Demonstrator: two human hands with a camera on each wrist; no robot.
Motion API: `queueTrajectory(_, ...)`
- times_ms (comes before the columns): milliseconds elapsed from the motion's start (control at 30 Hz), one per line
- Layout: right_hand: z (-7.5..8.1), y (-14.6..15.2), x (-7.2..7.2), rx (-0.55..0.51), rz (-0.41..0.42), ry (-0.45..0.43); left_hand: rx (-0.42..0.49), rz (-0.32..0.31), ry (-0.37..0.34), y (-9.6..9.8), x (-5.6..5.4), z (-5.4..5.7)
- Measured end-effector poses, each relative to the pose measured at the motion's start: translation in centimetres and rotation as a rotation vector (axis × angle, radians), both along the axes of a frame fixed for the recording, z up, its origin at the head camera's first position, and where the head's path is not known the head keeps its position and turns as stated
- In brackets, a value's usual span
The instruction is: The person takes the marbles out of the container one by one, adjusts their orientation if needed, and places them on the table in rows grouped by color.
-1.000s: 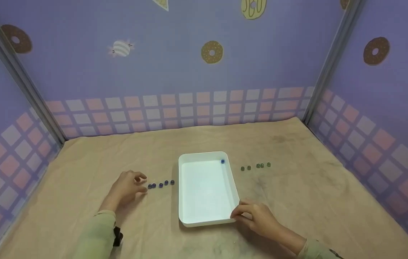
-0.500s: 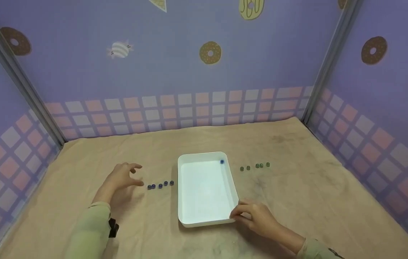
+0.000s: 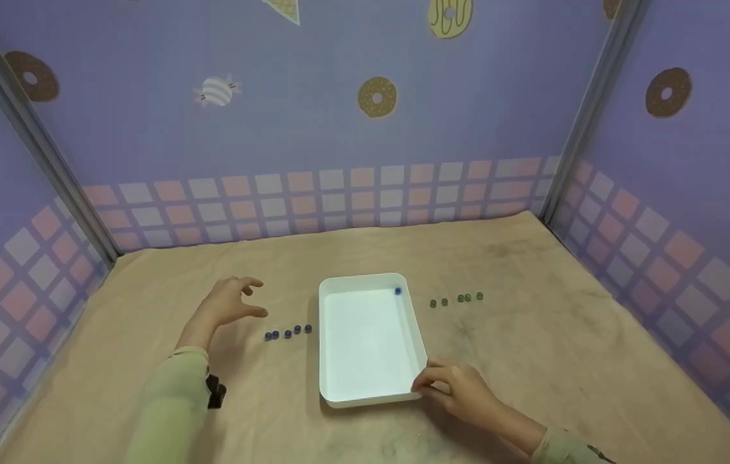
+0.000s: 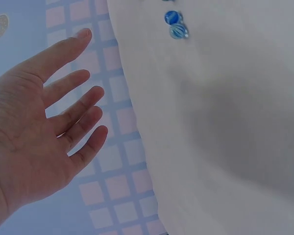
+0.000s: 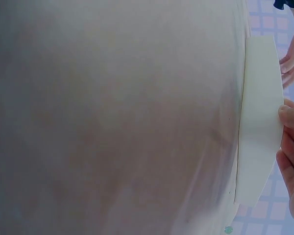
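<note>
In the head view, a white rectangular tray (image 3: 371, 348) lies mid-table with one blue marble (image 3: 397, 290) in its far right corner. My right hand (image 3: 461, 390) pinches the tray's near right corner; in the right wrist view, thumb and fingers hold the rim of its white wall (image 5: 259, 122). Left of the tray is a row of several blue marbles (image 3: 288, 334). Just beyond that row's left end hovers my left hand (image 3: 229, 303), thumb and fingers apart, holding nothing. The left wrist view shows its palm with loosely spread fingers, apart from the blue marbles (image 4: 173, 18).
Several green marbles (image 3: 444, 301) form a row to the right of the tray. A beige cloth (image 3: 545, 348) covers the table. Purple panels with pink and white squares (image 3: 365, 193) enclose the back and both sides.
My left hand has drawn back from the left end of the blue marble row, lifted, and spread its thumb and fingers. The right hand and tray stay in place.
</note>
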State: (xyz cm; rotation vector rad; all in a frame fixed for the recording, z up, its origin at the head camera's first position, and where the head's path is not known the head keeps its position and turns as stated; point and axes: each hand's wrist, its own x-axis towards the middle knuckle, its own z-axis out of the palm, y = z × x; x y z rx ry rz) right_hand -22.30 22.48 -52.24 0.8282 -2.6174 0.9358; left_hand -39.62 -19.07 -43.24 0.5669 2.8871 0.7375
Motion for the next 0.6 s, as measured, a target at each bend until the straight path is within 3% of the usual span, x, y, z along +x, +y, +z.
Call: queueTrajectory(600,0.0,0.0,0.0,-0.003,-0.004,-0.025,0.117,-0.044,-0.012,6.1,-1.8,1.5)
